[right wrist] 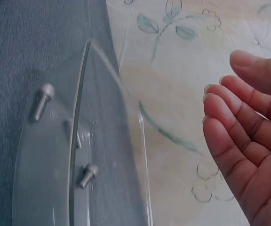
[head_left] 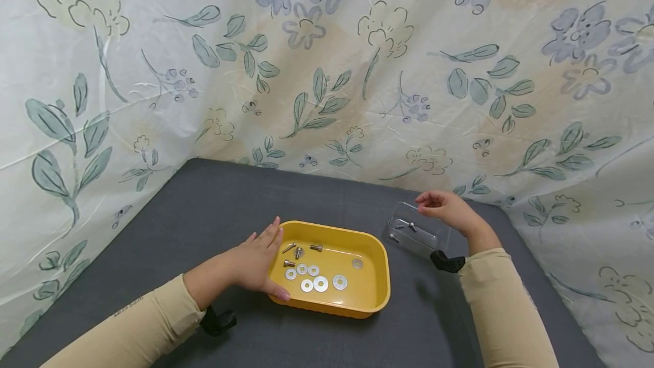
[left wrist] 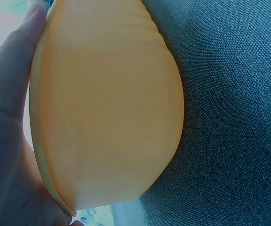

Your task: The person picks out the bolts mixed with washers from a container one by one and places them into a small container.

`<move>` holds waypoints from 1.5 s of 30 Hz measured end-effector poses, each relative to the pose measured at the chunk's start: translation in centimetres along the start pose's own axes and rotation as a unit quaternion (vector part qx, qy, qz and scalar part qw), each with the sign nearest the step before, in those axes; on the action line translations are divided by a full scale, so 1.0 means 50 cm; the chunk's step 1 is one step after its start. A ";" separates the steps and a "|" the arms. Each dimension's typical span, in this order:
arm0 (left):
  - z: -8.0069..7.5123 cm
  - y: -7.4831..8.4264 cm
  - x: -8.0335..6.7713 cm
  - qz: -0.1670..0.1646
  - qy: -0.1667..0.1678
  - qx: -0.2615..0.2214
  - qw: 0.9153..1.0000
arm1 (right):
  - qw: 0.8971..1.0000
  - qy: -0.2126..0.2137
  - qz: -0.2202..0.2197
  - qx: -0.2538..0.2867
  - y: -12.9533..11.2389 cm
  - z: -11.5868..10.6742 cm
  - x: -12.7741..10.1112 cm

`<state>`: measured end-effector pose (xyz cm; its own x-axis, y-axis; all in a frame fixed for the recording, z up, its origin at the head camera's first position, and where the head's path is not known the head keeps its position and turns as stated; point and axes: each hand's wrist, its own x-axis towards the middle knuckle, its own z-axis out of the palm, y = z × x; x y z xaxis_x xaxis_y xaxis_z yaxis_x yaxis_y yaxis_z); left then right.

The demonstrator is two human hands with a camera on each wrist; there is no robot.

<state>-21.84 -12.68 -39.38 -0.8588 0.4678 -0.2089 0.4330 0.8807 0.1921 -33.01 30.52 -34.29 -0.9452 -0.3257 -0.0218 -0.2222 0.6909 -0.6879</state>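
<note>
My left hand (head_left: 255,257) rests on the left end of a yellow tray (head_left: 347,310), fingers extended along the rim and thumb at the near corner. Close up, the left wrist view shows the tray's outer wall (left wrist: 107,103) beside the thumb. Inside lie several flat washers (head_left: 320,284) and several socket-head screws (head_left: 316,247), mostly toward the left. Over the far side of a clear plastic box (head_left: 431,238) hovers my right hand (head_left: 444,208), its fingers loosely bent and holding nothing. A few screws (right wrist: 88,175) lie in that box, seen through its transparent wall.
Both containers stand on a dark grey cloth-covered table (head_left: 230,197), the clear box behind and right of the tray. A floral curtain (head_left: 327,72) hangs along the table's back and sides. Each wrist wears a black camera mount (head_left: 448,261).
</note>
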 end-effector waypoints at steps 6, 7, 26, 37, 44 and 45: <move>0.000 0.000 -0.001 0.000 -0.001 -0.001 1.000 | 0.999 -0.014 -0.028 0.008 -0.029 0.018 0.008; 0.000 0.000 -0.002 0.000 0.000 -0.001 1.000 | 0.999 -0.016 -0.032 0.009 -0.034 0.022 0.009; 0.001 -0.002 -0.001 0.006 0.006 0.004 1.000 | 0.992 -0.078 -0.095 0.023 -0.134 0.098 0.029; -0.002 -0.001 -0.001 0.005 0.003 -0.001 1.000 | 0.985 -0.120 -0.125 0.016 -0.167 0.149 0.042; 0.000 -0.002 -0.001 0.006 0.007 0.003 1.000 | 0.978 -0.151 -0.144 0.002 -0.176 0.182 0.054; -0.001 -0.002 -0.001 0.006 0.007 0.003 1.000 | 0.977 -0.154 -0.145 0.003 -0.178 0.186 0.055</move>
<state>-21.83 -12.79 -39.35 -0.8570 0.4779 -0.1928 0.4453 0.8751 0.1894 -31.40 17.47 -34.97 -0.7255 -0.6869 -0.0414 -0.4682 0.5368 -0.7018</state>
